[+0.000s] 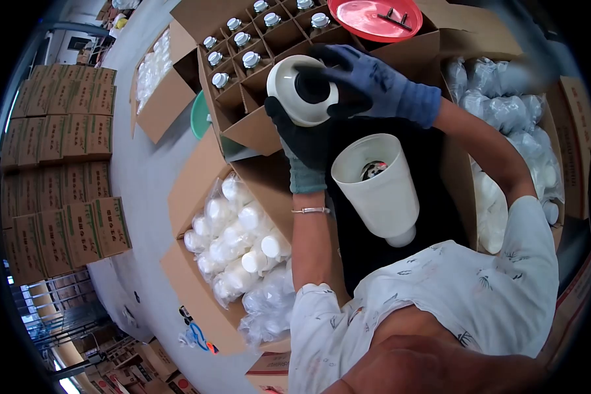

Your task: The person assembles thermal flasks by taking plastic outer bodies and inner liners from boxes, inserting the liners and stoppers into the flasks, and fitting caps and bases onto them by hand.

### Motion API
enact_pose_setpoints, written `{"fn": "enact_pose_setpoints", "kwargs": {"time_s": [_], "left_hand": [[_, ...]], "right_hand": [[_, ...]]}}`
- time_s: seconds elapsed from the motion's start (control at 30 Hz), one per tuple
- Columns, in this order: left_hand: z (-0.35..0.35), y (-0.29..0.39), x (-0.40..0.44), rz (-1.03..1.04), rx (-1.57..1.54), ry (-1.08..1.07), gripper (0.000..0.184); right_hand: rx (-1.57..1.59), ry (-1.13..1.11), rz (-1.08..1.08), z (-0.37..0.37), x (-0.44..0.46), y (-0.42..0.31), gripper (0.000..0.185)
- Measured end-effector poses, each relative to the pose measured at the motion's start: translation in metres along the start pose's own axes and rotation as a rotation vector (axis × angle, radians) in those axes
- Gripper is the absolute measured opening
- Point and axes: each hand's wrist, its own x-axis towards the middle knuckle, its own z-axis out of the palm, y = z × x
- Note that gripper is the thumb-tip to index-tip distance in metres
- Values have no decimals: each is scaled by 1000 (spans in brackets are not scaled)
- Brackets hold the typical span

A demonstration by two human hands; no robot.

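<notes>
My left hand (302,134), in a dark grey glove, grips a white rounded plastic piece (281,80) from its lower left. The piece has a dark round centre and is tilted toward me. My right hand (368,82), in a blue glove with dark fingertips, closes on the right side of the same piece, with fingers reaching over its dark centre. On my lap lies a white funnel-shaped container (384,197), wide mouth facing away and narrow neck toward me. A small shiny patterned item (373,171) shows inside it.
Ahead stands a divided carton (256,134) of several white-capped bottles (251,59). A red plastic dish (368,26) with dark metal pieces rests on it. An open box (197,289) of bagged white bottles is left; another box of bagged items (505,105) is right. Stacked cartons (65,131) stand far left.
</notes>
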Motion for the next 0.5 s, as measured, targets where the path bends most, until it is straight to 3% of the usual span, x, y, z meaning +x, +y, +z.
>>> {"fn": "enact_pose_setpoints", "kwargs": {"time_s": [0.03, 0.07, 0.17, 0.23, 0.27, 0.37, 0.5], "left_hand": [[12, 6, -5, -40, -329, 1, 59], [23, 13, -10, -52, -304, 22, 62], [45, 24, -21, -63, -277, 119, 65], [33, 21, -28, -10, 32, 184, 65], [27, 18, -31, 19, 187, 210, 65], [39, 12, -31, 88, 76, 253, 62], [44, 5, -31, 157, 80, 274, 61]], "right_hand": [[-290, 30, -40, -6, 3, -9, 57], [-42, 116, -122, 9, 7, -3, 66], [216, 122, 129, 17, 4, -8, 67], [353, 57, 233, 15, 3, -15, 66], [364, 102, 230, 14, 1, -19, 66], [382, 234, 259, 11, -1, -29, 69], [185, 387, 289, 12, 3, -36, 58]]}}
